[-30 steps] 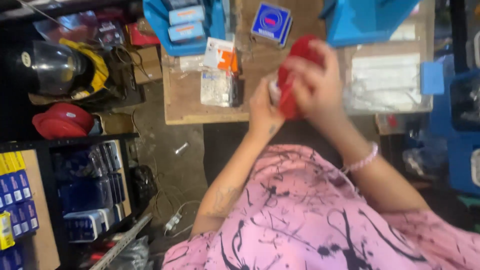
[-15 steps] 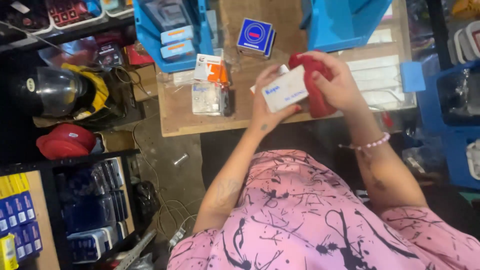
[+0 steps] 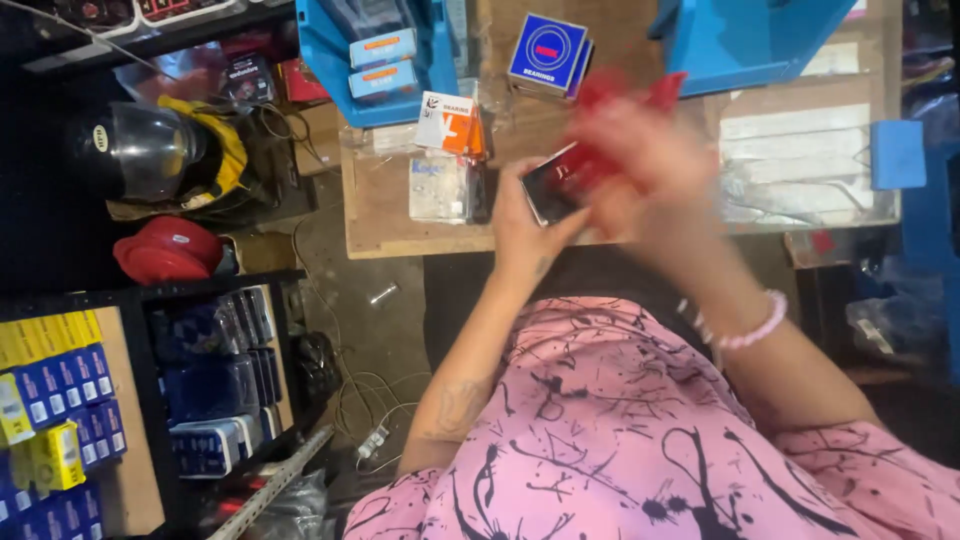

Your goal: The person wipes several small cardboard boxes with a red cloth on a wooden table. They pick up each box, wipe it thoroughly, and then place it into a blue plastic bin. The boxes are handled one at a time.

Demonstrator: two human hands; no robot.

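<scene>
I read this as the handling step, both hands working one small packet over the wooden worktable (image 3: 400, 215), whose near edge runs across the middle of my view; from the hands, a blue plastic bin (image 3: 340, 60) with small boxes in it sits at about ten o'clock, a second blue bin (image 3: 740, 40) at one o'clock, and a clear flat tray (image 3: 800, 165) at three o'clock; a blue square carton (image 3: 548, 52) lies at twelve o'clock, close to the knuckles, and an orange-and-white carton (image 3: 450, 122) over a clear packet (image 3: 440, 188) lies at nine o'clock; my left hand (image 3: 525, 225) is curled from below around a small dark-faced box (image 3: 560, 182), thumb up its side; my right hand (image 3: 650, 165) is smeared by motion, closed about a red cloth (image 3: 625, 95) just above the box, though how tightly I cannot tell; the box hangs above the table's near edge, touching both hands; the next move, I judge, needs a steady left grip and care with the cartons crowded behind; off at eight o'clock stand a helmet (image 3: 150, 150) and a red cap (image 3: 165, 250).
</scene>
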